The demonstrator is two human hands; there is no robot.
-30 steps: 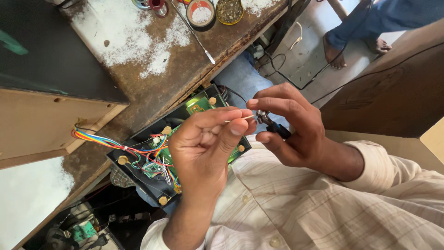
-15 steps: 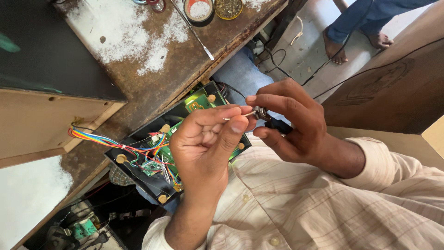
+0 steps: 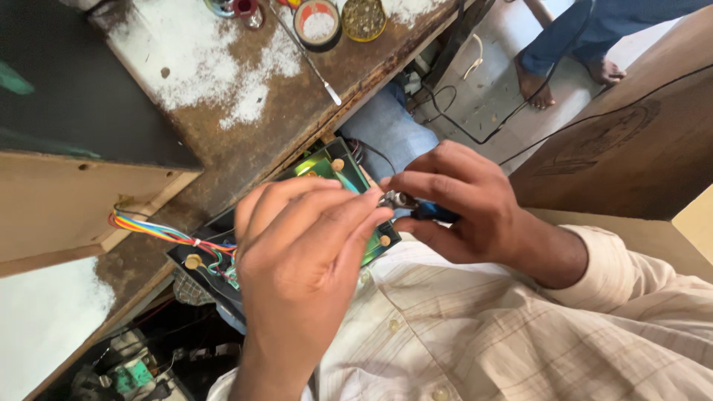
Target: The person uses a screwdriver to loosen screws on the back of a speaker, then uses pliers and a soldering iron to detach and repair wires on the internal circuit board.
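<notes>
small metal plug [image 3: 397, 199], black-sleeved, pinched

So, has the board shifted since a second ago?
No. The board lies at the same spot and angle under the bench edge as before.

Worn brown wood bench [image 3: 297, 111] w/ white patches, pale concrete floor [image 3: 505, 82], daylight.
</notes>
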